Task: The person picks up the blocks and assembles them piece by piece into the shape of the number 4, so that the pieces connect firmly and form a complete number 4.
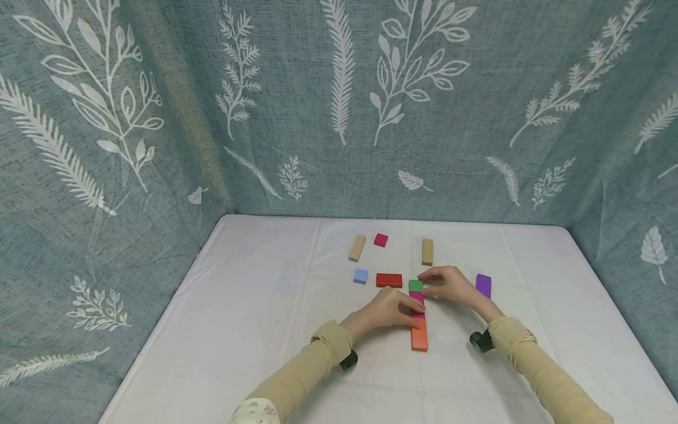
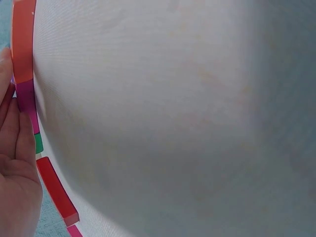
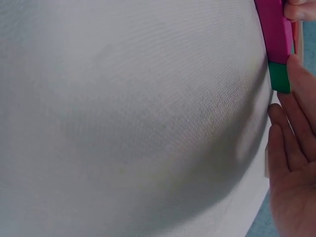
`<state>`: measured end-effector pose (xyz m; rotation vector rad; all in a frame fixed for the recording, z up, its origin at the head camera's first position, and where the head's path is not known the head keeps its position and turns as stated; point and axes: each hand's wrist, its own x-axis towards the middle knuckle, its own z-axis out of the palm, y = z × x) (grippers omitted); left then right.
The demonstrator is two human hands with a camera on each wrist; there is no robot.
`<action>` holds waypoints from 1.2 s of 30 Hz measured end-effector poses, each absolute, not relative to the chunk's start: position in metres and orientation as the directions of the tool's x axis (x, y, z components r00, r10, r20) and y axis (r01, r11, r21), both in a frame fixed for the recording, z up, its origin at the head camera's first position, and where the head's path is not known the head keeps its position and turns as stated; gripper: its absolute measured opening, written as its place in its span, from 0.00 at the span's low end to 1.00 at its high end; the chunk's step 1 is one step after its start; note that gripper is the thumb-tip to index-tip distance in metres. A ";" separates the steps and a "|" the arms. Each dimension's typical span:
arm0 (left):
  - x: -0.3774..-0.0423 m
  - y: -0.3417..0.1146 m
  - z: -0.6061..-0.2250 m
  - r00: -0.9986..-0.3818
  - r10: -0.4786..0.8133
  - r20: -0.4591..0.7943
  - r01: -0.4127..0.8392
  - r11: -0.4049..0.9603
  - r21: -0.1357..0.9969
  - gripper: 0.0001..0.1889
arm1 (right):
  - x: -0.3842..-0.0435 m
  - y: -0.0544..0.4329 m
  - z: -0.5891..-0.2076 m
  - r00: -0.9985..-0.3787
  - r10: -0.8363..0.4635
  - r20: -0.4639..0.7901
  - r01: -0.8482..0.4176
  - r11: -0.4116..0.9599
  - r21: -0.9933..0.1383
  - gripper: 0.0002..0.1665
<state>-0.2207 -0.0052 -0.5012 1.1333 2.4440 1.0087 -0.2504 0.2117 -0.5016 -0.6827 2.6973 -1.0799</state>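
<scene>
An orange block (image 1: pixel 419 336), a magenta block (image 1: pixel 417 296) and a small green block (image 1: pixel 415 285) lie end to end in a line on the table, the orange one nearest. My left hand (image 1: pixel 389 308) reaches in from the left and holds the magenta block, with its thumb near the joint with the orange one. From the right, my right hand (image 1: pixel 449 284) grips the green block at the far end, index finger at its far side and thumb by its near right corner. In the right wrist view, the green block (image 3: pixel 279 77) touches the magenta block (image 3: pixel 274 34).
Beyond the left hand lie a red block (image 1: pixel 389 280) and a light blue block (image 1: pixel 361 276). Two wooden blocks (image 1: pixel 357 248) and a small crimson block (image 1: pixel 381 240) lie farther back. A purple block (image 1: pixel 483 285) is right of the right hand. Patterned cloth (image 1: pixel 339 106) hangs behind the table.
</scene>
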 end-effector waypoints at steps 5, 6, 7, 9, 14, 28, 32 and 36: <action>-0.222 -0.004 -0.504 -0.664 0.747 0.047 0.562 0.455 0.691 0.17 | -0.249 0.211 -0.500 -0.895 -0.446 0.024 -0.339 0.642 -0.688 0.21; -0.222 -0.004 -0.504 -0.664 0.746 0.049 0.562 0.456 0.690 0.17 | -0.248 0.211 -0.500 -0.897 -0.441 0.025 -0.335 0.643 -0.689 0.21; -0.222 -0.004 -0.505 -0.665 0.745 0.050 0.562 0.455 0.691 0.17 | -0.248 0.211 -0.498 -0.900 -0.435 0.024 -0.330 0.644 -0.690 0.21; -0.223 -0.004 -0.506 -0.666 0.744 0.050 0.560 0.455 0.693 0.17 | -0.248 0.211 -0.496 -0.905 -0.424 0.027 -0.323 0.645 -0.692 0.21; -0.223 -0.003 -0.507 -0.673 0.739 0.035 0.543 0.461 0.702 0.18 | -0.250 0.213 -0.490 -0.913 -0.407 0.041 -0.310 0.623 -0.718 0.22; -0.225 -0.003 -0.511 -0.676 0.736 0.038 0.541 0.460 0.704 0.18 | -0.253 0.228 -0.471 -0.950 -0.299 0.094 -0.261 0.590 -0.764 0.25; -0.224 -0.004 -0.511 -0.674 0.737 0.040 0.547 0.462 0.699 0.18 | -0.254 0.233 -0.465 -0.955 -0.272 0.120 -0.263 0.584 -0.768 0.26; -0.224 -0.004 -0.511 -0.676 0.736 0.032 0.537 0.462 0.706 0.18 | -0.254 0.237 -0.461 -0.959 -0.244 0.142 -0.262 0.581 -0.771 0.26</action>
